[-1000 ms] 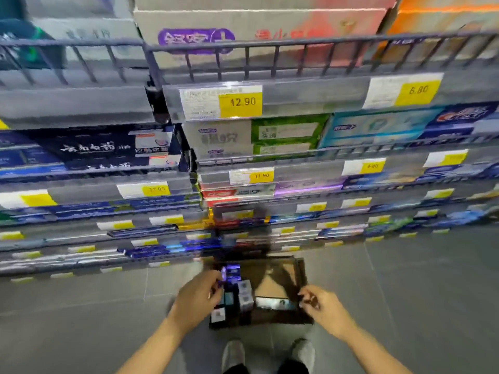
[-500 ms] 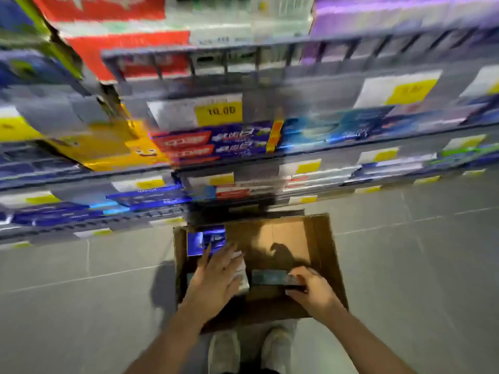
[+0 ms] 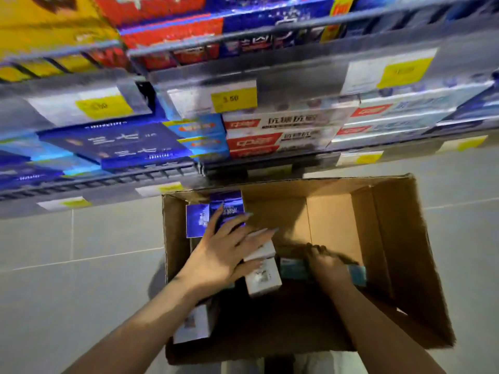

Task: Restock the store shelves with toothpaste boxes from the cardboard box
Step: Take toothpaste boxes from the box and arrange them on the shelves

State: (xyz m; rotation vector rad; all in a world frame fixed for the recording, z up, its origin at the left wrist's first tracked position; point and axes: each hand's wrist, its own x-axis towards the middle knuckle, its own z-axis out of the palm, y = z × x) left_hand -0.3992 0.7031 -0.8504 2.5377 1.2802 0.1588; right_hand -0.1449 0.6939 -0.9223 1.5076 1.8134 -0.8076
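Both hands have gone deeper into the open brown cardboard box point(image 3: 405, 238). Left hand point(image 3: 218, 255) lies flat, fingers spread, on blue-and-white toothpaste boxes point(image 3: 226, 209); right hand point(image 3: 326, 265) grips a teal toothpaste box point(image 3: 291, 268). One yellow shelf price tag point(image 3: 233, 99) reads 3.50.

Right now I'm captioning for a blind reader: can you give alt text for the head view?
Two bare hands reach into an open cardboard box on a tiled floor: the left hand lies spread on upright toothpaste boxes, the right hand grips a teal toothpaste box. Stocked store shelves with yellow price tags stand behind.

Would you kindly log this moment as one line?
left hand: flat on upright boxes | right hand: grips teal box | cardboard box: open
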